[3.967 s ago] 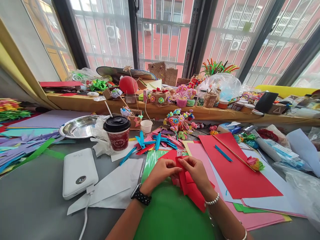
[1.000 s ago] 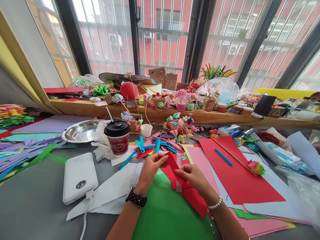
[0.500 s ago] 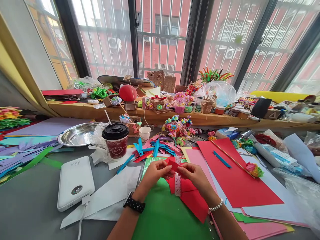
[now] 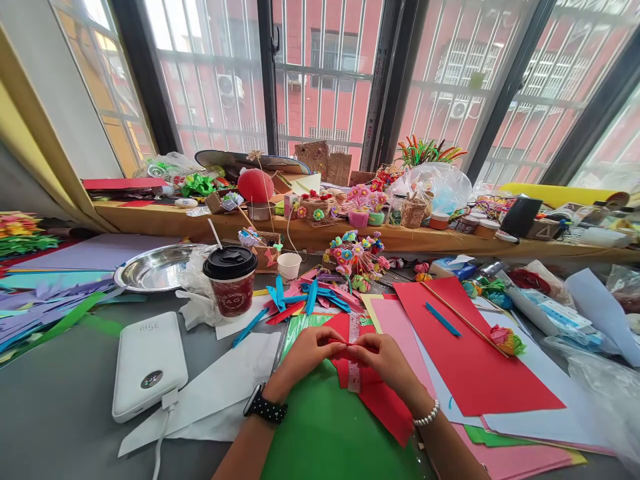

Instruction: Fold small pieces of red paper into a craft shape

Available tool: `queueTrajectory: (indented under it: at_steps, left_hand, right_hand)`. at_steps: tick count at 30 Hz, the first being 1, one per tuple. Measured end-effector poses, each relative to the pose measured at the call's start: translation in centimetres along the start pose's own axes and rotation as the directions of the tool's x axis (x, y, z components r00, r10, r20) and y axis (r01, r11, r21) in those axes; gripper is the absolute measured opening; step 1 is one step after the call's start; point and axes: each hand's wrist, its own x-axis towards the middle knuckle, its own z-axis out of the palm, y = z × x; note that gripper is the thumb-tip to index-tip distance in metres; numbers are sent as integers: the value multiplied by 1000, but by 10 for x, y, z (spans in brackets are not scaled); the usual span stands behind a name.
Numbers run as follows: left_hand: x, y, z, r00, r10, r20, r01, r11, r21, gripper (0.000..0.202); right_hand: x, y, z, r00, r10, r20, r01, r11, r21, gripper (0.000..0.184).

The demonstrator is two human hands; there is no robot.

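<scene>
Two bare hands close in over a grey table [image 4: 65, 373] strewn with coloured paper: the left hand [image 4: 309, 355] and the right hand [image 4: 383, 357], fingertips almost meeting, pinch a small piece of thin red paper [image 4: 338, 341] between thumbs and fingers. A second ago the piece stretched at a slant between hands held wider apart; now it shows as little more than a narrow edge, mostly hidden by the fingers. The change suggests that the work has passed from positioning to pressing a fold, though no crease can be made out. The piece sits above a pale pink patterned ruler-like strip [image 4: 354, 379] lying over flat red paper [image 4: 387, 410] on a glossy green mat [image 4: 330, 433].
</scene>
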Motion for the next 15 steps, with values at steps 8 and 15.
queueTrajectory:
  at_steps: [8,15]
  left_hand:
    - [-1,1,0,999,22,-43,-17,994,110,23]
    - [-2,-4,-3,997,69,18,-71,989,128,19]
  right_hand:
    - [-1,-4,1,1000,-6,10,7,997,-83,28]
    - [-2,-3,-1,996,-43,75,51,992,-115,32]
